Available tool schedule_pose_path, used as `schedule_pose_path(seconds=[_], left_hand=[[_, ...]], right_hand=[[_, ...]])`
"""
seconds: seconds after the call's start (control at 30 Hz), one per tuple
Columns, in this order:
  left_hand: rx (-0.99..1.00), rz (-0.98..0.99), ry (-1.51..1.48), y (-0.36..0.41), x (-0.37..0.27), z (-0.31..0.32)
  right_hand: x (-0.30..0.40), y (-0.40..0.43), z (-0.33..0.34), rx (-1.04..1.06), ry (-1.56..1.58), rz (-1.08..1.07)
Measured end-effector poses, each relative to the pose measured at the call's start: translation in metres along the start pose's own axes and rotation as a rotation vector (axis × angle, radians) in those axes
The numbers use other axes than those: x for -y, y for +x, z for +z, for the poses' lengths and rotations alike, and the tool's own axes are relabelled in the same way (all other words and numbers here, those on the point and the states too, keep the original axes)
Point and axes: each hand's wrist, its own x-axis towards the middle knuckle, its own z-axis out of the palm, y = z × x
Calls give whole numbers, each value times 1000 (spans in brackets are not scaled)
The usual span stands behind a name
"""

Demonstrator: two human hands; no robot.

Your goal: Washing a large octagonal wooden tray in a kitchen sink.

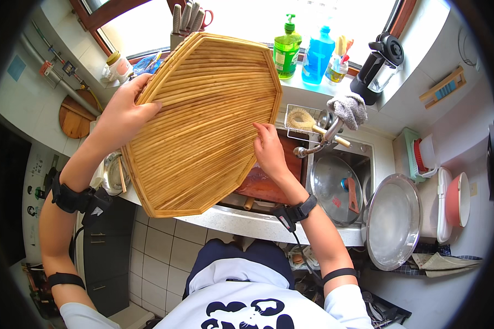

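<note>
An octagonal tray of woven reed or bamboo strips (201, 135) is held up, tilted, over the counter and partly over the sink. My left hand (125, 109) grips its upper left rim, the thumb on the slatted face and the fingers behind the edge. My right hand (268, 144) is near the tray's right side, fingers bent and their tips at the slatted face; whether it grips anything cannot be told. Behind the tray, a reddish-brown wet board (257, 185) lies over the left sink basin, partly hidden.
The right basin (364, 154) holds a round lid (333, 197) and a red-handled tool (353, 195). A faucet (331, 131) with a grey cloth (348, 110) stands behind, beside a wire rack (290, 109). Soap bottles (287, 51) line the sill. A metal basin (395, 222) leans at right.
</note>
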Motion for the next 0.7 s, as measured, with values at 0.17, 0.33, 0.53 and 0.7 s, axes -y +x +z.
schedule_pose_path(seconds=[0.17, 0.33, 0.53, 0.7], left_hand=[[2, 22, 49, -3, 0, -6], [-5, 28, 70, -7, 1, -6], [4, 22, 41, -7, -3, 0], [-3, 49, 54, -9, -8, 4]], right_hand=[[-19, -7, -9, 144, -71, 149], [31, 3, -17, 135, 109, -129], [74, 11, -7, 176, 14, -391], [77, 13, -9, 164, -33, -387]])
